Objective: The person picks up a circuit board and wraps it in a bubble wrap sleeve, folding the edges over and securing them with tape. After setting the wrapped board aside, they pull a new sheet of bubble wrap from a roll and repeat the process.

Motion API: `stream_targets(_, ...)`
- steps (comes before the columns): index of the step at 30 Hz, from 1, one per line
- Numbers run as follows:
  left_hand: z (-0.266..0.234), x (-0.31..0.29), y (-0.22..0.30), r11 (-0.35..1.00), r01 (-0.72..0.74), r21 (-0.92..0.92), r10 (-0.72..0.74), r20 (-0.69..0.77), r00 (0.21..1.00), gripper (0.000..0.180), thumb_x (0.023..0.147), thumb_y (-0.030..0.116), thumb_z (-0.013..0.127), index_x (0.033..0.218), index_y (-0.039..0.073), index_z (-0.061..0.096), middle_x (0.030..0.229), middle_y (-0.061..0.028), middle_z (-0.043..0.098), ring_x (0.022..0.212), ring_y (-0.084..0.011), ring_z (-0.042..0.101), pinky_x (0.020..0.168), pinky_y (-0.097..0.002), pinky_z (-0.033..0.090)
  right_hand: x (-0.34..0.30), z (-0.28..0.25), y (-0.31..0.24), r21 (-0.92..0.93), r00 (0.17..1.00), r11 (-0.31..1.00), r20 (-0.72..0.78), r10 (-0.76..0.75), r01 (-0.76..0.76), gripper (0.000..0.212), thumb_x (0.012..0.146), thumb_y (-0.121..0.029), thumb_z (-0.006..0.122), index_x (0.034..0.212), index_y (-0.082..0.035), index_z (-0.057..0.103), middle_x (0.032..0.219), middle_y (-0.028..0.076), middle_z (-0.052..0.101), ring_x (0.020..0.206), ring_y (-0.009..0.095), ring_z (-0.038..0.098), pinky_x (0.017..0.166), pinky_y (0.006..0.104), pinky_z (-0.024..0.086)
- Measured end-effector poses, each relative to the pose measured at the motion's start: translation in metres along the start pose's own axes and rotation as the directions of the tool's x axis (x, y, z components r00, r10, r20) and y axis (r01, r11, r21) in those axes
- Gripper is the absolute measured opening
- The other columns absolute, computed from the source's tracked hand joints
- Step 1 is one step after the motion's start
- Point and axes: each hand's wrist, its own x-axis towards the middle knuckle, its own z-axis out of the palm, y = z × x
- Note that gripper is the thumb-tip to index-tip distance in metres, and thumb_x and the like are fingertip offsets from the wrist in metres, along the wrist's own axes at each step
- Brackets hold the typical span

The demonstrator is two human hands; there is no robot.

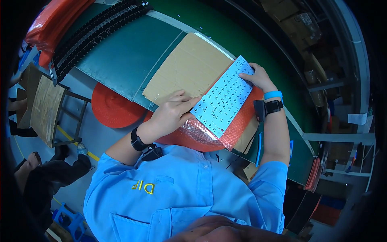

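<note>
A white keyboard circuit board [223,97], long and flat with rows of small dark marks, lies tilted across the view above red bubble wrap [231,135]. My right hand [260,77] grips its far right end, thumb on the face and the other fingers behind the edge. At the near left end, my left hand [173,113] holds the board's corner between index finger and thumb, its other fingers curled. Left of the board, a flat brown cardboard sheet [189,66] rests on the green work surface [125,64]. The board's underside is hidden.
A black slotted rack [100,32] stands at the far left beside red wrapped packs [58,24]. Below the bench edge is a round red stool [115,107]. Further left are a small wooden-topped table [46,107], another person's legs [56,173] and a blue plastic stool [68,220].
</note>
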Motion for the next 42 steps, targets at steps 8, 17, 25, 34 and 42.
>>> stream_targets(8, -0.001, 0.001, 0.000, 0.999, -0.044, 0.004, 0.044, -0.014, 0.999, 0.059, 0.074, 0.009, 0.078, 0.131, 0.005, 0.061, 0.103, -0.0135, 0.069, 0.099, -0.0299, 0.066, 0.108, -0.0481, 0.044, 0.019, -0.004, 0.013, 0.073, 1.000, 0.997, -0.007, 0.014, -0.014, 0.060, 0.084, -0.030, 0.079, 0.129, 0.004, 0.059, 0.113, 0.020, 0.069, 0.100, 0.026, 0.069, 0.091, 0.0349, 0.053)
stream_targets(17, -0.005, 0.006, 0.004, 0.999, -0.038, -0.020, 0.039, 0.022, 0.999, 0.061, 0.074, 0.009, 0.079, 0.131, 0.004, 0.059, 0.104, -0.0141, 0.069, 0.099, -0.0312, 0.066, 0.105, -0.0475, 0.046, 0.019, -0.038, 0.005, 0.179, 0.982, 0.974, 0.152, 0.110, -0.137, 0.037, 0.087, -0.024, 0.076, 0.115, -0.002, 0.064, 0.102, 0.011, 0.070, 0.090, 0.018, 0.066, 0.086, 0.0313, 0.052)
stream_targets(25, -0.012, 0.000, 0.013, 0.999, -0.028, -0.046, 0.024, -0.095, 0.995, 0.055, 0.072, 0.011, 0.083, 0.121, 0.001, 0.061, 0.104, -0.0127, 0.070, 0.096, -0.0334, 0.066, 0.092, -0.0440, 0.050, -0.085, -0.159, -0.050, 0.383, 0.918, 0.878, 0.152, -0.367, 0.288, 0.050, 0.074, -0.023, 0.085, 0.115, -0.005, 0.064, 0.097, 0.004, 0.070, 0.089, 0.014, 0.067, 0.086, 0.0292, 0.055)
stream_targets(34, -0.027, -0.080, -0.009, 0.988, 0.002, -0.157, 0.024, 0.162, 0.987, 0.050, 0.077, 0.017, 0.083, 0.120, 0.004, 0.062, 0.113, -0.0130, 0.068, 0.099, -0.0324, 0.066, 0.088, -0.0377, 0.053, -0.216, -0.252, -0.027, 0.180, 0.921, 0.926, -0.274, -0.276, 0.331, 0.065, 0.077, -0.028, 0.082, 0.130, -0.002, 0.054, 0.104, 0.008, 0.069, 0.095, 0.017, 0.068, 0.089, 0.0318, 0.055)
stream_targets(42, 0.015, -0.144, -0.120, 0.902, 0.374, -0.218, -0.303, 0.298, 0.905, 0.070, 0.083, 0.029, 0.075, 0.142, 0.004, 0.046, 0.144, -0.0249, 0.048, 0.134, -0.0358, 0.046, 0.112, -0.0404, 0.038, -0.266, -0.275, -0.027, 0.091, 0.942, 0.996, -0.333, 0.040, -0.010, 0.071, 0.078, -0.045, 0.079, 0.127, -0.001, 0.051, 0.104, 0.014, 0.068, 0.090, 0.022, 0.070, 0.084, 0.0371, 0.059)
